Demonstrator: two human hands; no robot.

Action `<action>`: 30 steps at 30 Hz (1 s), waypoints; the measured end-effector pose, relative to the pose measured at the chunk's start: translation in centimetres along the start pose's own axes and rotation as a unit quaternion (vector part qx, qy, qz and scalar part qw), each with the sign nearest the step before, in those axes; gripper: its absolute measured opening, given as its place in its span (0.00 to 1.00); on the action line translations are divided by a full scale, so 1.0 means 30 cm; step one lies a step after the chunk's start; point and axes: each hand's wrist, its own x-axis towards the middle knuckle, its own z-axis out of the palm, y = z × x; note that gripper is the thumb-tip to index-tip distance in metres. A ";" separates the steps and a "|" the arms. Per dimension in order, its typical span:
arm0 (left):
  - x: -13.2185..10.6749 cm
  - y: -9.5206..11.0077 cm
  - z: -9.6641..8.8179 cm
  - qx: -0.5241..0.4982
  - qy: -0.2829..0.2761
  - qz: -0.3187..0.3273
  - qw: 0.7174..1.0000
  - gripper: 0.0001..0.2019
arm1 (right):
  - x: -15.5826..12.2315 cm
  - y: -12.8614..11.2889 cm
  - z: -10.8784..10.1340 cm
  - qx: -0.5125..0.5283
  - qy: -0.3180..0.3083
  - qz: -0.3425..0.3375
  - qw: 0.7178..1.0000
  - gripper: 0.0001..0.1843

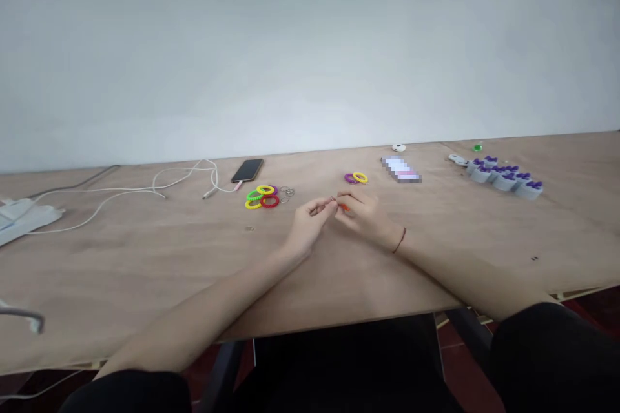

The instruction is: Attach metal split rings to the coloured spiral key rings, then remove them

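Over the middle of the table my left hand [310, 222] and my right hand [365, 216] meet fingertip to fingertip. Closed in a pinch, the left fingers grip a small metal ring [332, 199], of which only a bit shows. An orange coil ring [343, 206] is held in my right fingers, mostly covered by them. Left of the hands lie several coil rings in yellow, green, purple and red [269, 201], with thin metal split rings [287, 192] beside them. Just beyond my right hand are a purple coil ring [349, 178] and a yellow coil ring [360, 177].
A dark phone [247, 170] with a white cable lies at the back left, near a power strip [29, 222]. A second phone [401, 168], a white case [398, 148] and several grey cups with purple tops [506, 181] occupy the right side. A wall [310, 58] closes off the back.
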 end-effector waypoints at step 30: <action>0.026 -0.010 -0.045 0.118 -0.158 0.066 0.978 0.10 | 0.029 0.075 0.057 0.560 -0.259 0.321 0.718 0.17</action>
